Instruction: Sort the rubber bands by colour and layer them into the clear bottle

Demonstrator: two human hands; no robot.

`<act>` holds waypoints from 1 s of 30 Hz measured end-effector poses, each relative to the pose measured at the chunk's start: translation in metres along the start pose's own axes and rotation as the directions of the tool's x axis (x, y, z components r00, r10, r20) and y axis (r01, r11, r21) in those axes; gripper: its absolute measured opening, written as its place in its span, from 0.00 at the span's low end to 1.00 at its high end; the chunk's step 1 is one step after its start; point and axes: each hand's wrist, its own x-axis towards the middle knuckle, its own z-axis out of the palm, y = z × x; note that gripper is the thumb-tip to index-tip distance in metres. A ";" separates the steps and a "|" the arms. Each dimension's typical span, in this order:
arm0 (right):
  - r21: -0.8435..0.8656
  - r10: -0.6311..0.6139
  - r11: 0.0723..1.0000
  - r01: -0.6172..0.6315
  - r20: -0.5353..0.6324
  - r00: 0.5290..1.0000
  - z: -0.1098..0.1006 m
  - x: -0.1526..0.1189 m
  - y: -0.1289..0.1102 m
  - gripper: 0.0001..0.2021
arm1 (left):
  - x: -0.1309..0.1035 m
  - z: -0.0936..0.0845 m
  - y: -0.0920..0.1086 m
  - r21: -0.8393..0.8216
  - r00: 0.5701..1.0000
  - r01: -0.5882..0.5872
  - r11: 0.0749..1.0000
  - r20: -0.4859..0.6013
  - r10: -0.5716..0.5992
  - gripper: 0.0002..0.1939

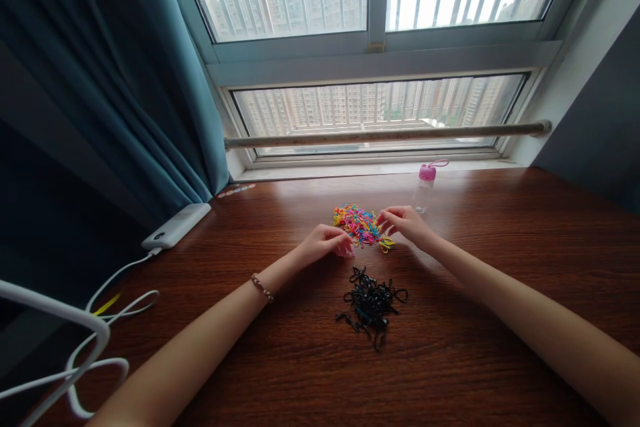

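A pile of small elastic hair ties [356, 221] in pink, yellow, orange and blue lies on the wooden table. At its lower left edge rests my left hand [326, 241], fingers curled down and drawn together; what they hold, if anything, is too small to make out. My right hand [404, 221] reaches to the pile's right edge, its bent fingers slightly apart, close by some yellow ties [387, 244]. Nearer to me lies a separate heap of black hair ties [373, 300], touched by neither hand. A beaded bracelet [262, 287] circles my left wrist.
A clear bottle with a pink lid [427, 173] stands behind my right hand. On the left, a white power strip [176, 225] and looping white cable [95, 340] lie by the blue curtain [150, 80]. A window with a metal rail [380, 137] borders the table [280, 373].
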 end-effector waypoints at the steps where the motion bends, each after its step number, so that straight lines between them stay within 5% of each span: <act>1: 0.010 0.060 0.998 -0.061 0.110 0.992 -0.001 -0.007 -0.002 0.21 | -0.001 0.003 0.000 -0.019 0.999 0.005 1.000 0.044 -0.004 0.21; 3: -0.022 0.152 0.988 -0.152 0.274 0.950 0.000 -0.016 -0.001 0.24 | 0.000 0.008 -0.001 -0.014 0.999 -0.017 1.000 0.045 0.018 0.20; 5: -0.029 0.174 0.984 -0.174 0.310 0.935 0.006 -0.017 0.003 0.25 | 0.006 0.011 -0.003 0.016 0.999 -0.046 0.999 -0.009 0.046 0.20; 11: 0.214 0.032 0.976 -0.045 0.065 0.997 0.018 -0.009 -0.004 0.24 | 0.017 0.005 -0.004 0.026 0.970 -0.086 0.996 -0.227 0.089 0.18; 16: 0.096 -0.030 0.995 0.024 0.063 0.998 0.021 -0.049 -0.012 0.23 | -0.019 -0.001 -0.006 0.278 0.872 0.014 0.961 -0.473 0.124 0.15; 20: -0.022 -0.016 1.000 0.020 0.175 0.984 0.030 -0.074 -0.004 0.22 | -0.053 0.007 -0.003 0.530 0.876 0.108 0.841 -0.452 0.172 0.11; 25: -0.089 -0.088 0.990 0.110 0.221 0.971 0.043 -0.041 0.003 0.22 | -0.066 0.011 -0.007 0.600 0.843 0.253 0.759 -0.522 0.131 0.09; 30: -0.213 -0.185 0.959 0.188 0.037 0.982 0.050 -0.007 -0.004 0.18 | -0.073 0.001 -0.016 0.630 0.799 0.412 0.658 -0.597 0.072 0.11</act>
